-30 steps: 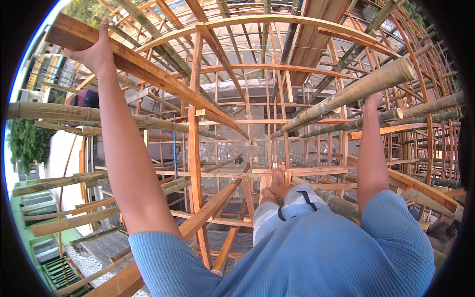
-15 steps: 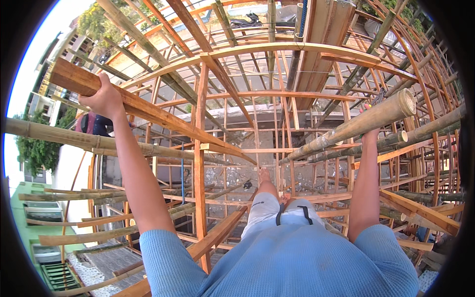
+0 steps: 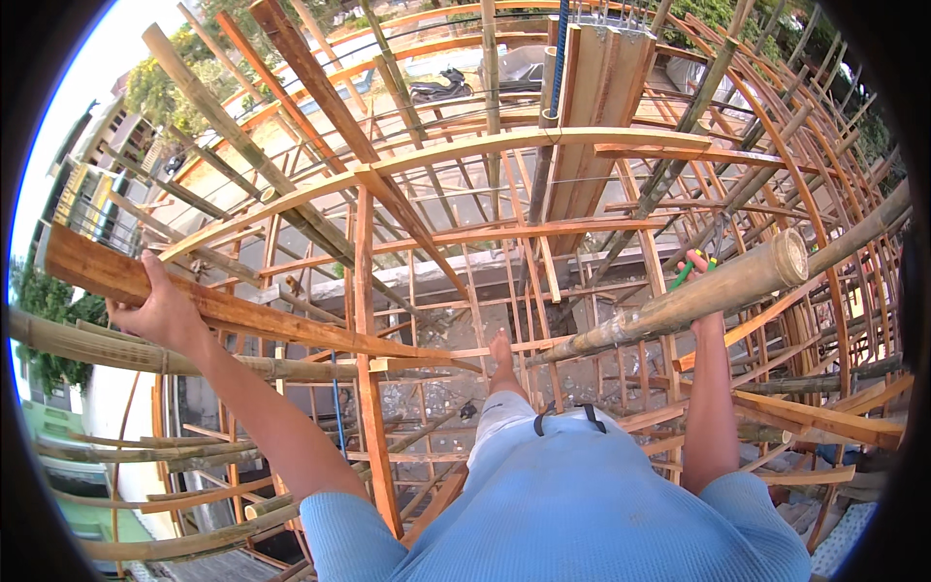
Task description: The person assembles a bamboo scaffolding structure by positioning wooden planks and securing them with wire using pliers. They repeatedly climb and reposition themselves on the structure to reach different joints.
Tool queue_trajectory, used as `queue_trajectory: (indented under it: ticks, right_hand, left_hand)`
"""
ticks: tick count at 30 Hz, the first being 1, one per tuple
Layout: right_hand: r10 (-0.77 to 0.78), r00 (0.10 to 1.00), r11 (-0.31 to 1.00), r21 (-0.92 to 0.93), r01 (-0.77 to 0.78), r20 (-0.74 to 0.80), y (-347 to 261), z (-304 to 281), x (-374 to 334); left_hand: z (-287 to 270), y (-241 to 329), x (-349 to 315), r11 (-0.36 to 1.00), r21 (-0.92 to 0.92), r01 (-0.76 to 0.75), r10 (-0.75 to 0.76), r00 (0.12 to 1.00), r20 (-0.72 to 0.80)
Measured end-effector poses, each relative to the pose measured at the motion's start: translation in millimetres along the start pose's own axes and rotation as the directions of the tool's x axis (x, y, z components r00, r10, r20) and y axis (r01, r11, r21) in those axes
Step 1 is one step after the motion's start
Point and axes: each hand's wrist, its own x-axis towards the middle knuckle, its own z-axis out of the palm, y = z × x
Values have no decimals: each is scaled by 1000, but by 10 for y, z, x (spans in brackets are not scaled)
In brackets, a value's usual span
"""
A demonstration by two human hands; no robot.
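Note:
My left hand (image 3: 163,308) is wrapped round the upper end of a reddish wooden beam (image 3: 262,318), which slants down toward the middle of the scaffold. Below that hand runs a horizontal bamboo pole (image 3: 87,339). On the right, my right hand (image 3: 700,276) shows partly behind a thick bamboo pole (image 3: 679,289). Its fingers are closed on a tool with green and yellow handles, apparently pliers (image 3: 685,272), its metal end pointing up and away. The bamboo covers part of that hand and wrist. One bare foot (image 3: 500,351) is forward among the thin wooden bars.
An upright wooden post (image 3: 367,388) stands between my left arm and my body. Ahead, a long wooden rail (image 3: 446,150) crosses the scaffold. A tall board-sided column form (image 3: 596,116) rises beyond it. Ground with scattered debris (image 3: 427,388) lies far below. A motorcycle (image 3: 441,85) is parked beyond.
My left hand and the beam's upper end have moved left and lower in view. My right hand and the tool appear lower and slightly left, the green handles now showing more. The whole view has shifted.

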Motion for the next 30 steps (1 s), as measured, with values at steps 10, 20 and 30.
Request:
queue_trajectory:
  ticks: [10,20,30]
  right_hand:
    - [157,979,987,-4,-159,-128,-292,24,-116]
    - [115,983,982,164,-91,-146,-347,161,-249]
    - [274,923,957,169,-235,-269,-400,430,-216]
  left_hand:
    - [2011,-182,-2815,769,-201,606,-78,400,913]
    - [5298,-613,-4907,822,-474,-315,477,-72,876]
    - [6763,-622,-5802,680,-570,-462,329,-503,800]
